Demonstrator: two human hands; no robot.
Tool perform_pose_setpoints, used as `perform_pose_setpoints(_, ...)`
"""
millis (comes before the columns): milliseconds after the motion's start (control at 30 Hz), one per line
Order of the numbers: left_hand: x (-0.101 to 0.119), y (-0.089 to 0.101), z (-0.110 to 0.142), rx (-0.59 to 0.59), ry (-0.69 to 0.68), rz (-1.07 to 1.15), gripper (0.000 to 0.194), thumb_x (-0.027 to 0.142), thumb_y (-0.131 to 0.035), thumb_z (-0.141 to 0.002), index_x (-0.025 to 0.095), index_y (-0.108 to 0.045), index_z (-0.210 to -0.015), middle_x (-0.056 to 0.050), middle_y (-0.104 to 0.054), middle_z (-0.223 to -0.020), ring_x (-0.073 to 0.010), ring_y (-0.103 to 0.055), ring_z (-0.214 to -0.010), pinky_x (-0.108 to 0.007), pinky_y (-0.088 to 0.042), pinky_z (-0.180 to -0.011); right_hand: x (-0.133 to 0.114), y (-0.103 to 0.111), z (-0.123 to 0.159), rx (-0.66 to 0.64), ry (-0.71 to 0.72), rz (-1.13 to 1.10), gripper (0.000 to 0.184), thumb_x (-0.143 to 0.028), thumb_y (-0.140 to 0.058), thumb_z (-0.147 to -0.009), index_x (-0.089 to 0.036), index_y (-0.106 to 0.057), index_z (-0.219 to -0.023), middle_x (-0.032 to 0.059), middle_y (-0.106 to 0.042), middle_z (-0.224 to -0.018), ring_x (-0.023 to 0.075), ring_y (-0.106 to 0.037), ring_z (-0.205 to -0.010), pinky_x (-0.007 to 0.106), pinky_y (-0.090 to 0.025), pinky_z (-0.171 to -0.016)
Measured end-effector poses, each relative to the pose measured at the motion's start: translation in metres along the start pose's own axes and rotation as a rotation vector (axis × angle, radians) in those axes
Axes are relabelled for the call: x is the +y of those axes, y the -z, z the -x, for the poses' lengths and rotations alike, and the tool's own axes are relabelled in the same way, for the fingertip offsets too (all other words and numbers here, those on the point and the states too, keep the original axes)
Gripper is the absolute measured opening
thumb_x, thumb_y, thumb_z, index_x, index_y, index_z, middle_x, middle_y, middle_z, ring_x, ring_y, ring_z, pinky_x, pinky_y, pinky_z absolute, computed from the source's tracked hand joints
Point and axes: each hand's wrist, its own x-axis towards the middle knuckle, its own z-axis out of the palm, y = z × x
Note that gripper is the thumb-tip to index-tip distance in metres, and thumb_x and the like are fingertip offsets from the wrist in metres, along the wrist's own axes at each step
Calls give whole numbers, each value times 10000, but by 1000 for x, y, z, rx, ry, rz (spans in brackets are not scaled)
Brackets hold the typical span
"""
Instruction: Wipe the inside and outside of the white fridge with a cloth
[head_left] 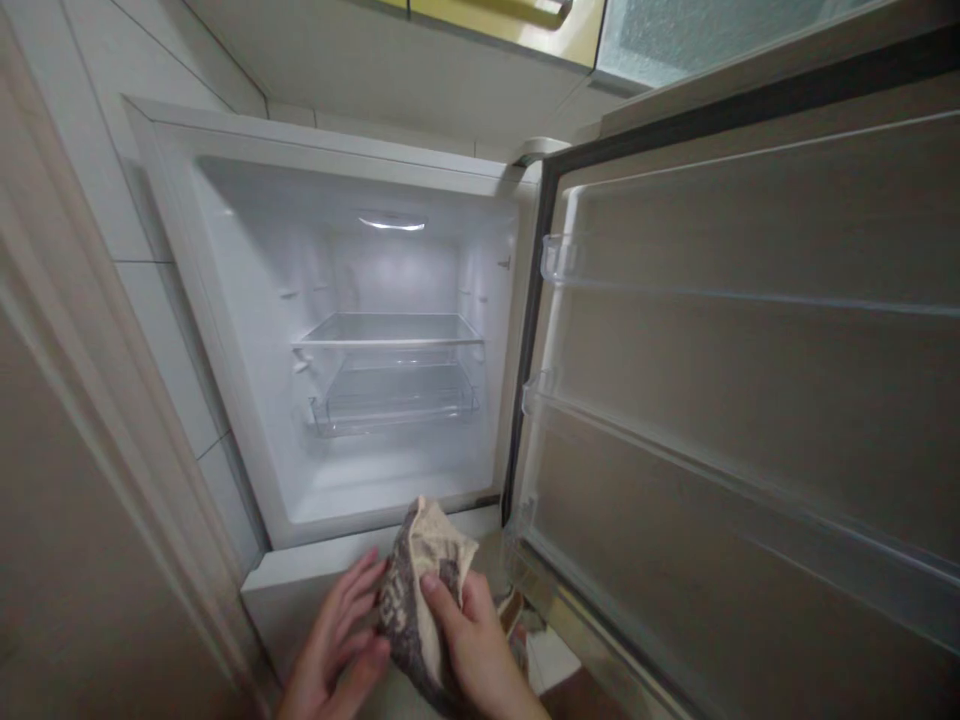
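An open fridge compartment (247, 300) stands before me, white inside and lit, with a glass shelf (388, 330) and a clear drawer (394, 400) below it. Both look bare. At the bottom middle I hold a crumpled cloth (421, 575), beige with dark brown patches. My right hand (476, 645) grips it from the right, thumb across its front. My left hand (334, 645) touches its left side with fingers spread. The hands are in front of the closed lower compartment's white face (300, 590).
The fridge door (750, 400) swings open to the right, with clear door racks (712, 295) across it. A beige door frame or wall (82, 450) fills the left. White tiles (165, 330) sit beside the fridge. A yellow cabinet (525, 25) is overhead.
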Motion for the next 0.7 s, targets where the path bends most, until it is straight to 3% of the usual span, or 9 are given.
perform_pose_setpoints(100,8,-32,-20,55,-30,-43,823,752,-799,-843,232,-659,-1466,-160,-760,-1461,-375,-731,-1337,-451,-631,-1088,7,1,6,21,162,270,856,-961,-760,-753,-159,-864,-1033,115,-785,-1042,316,-694,-1048,371,-548,-959)
perform_pose_setpoints(233,7,-45,-31,84,-74,-153,570,729,-640,-955,219,-774,-1171,-118,-845,-1215,-330,-793,-1120,-383,-645,-962,17,11,7,97,194,336,714,-846,-820,-781,-171,-881,-1007,109,-781,-972,325,-713,-971,380,-568,-906)
perform_pose_setpoints(400,6,-40,-26,339,34,54,665,812,-778,-763,190,-759,-998,-78,-843,-962,-289,-791,-873,-313,-637,-709,18,11,7,310,245,156,702,-822,-795,-842,-163,-867,-1075,131,-808,-1059,336,-744,-1028,401,-607,-945)
perform_pose_setpoints(467,7,-41,-22,286,99,178,686,786,-878,-688,180,-757,-985,-90,-848,-975,-298,-804,-890,-314,-651,-710,10,4,10,267,303,128,631,-756,-773,-907,-158,-862,-1091,129,-812,-1063,316,-753,-1021,380,-610,-950)
perform_pose_setpoints(533,7,-42,-18,159,120,229,662,730,-936,-682,176,-771,-1002,-113,-859,-1039,-311,-821,-957,-331,-676,-784,3,-3,14,182,352,147,532,-665,-766,-943,-160,-860,-1082,118,-815,-1029,295,-759,-987,350,-611,-931)
perform_pose_setpoints(633,5,-42,-15,71,84,197,693,706,-958,-690,184,-813,-1123,-137,-858,-1188,-324,-815,-1140,-360,-670,-986,-4,-12,18,126,402,163,438,-561,-760,-951,-162,-851,-1106,118,-823,-1075,283,-769,-987,324,-611,-930)
perform_pose_setpoints(700,3,-40,-15,41,62,155,726,723,-935,-717,193,-831,-1202,-145,-847,-1252,-329,-796,-1218,-371,-648,-1059,-5,-16,19,154,423,146,454,-539,-767,-947,-159,-833,-1188,122,-821,-1149,282,-777,-1021,317,-612,-957)
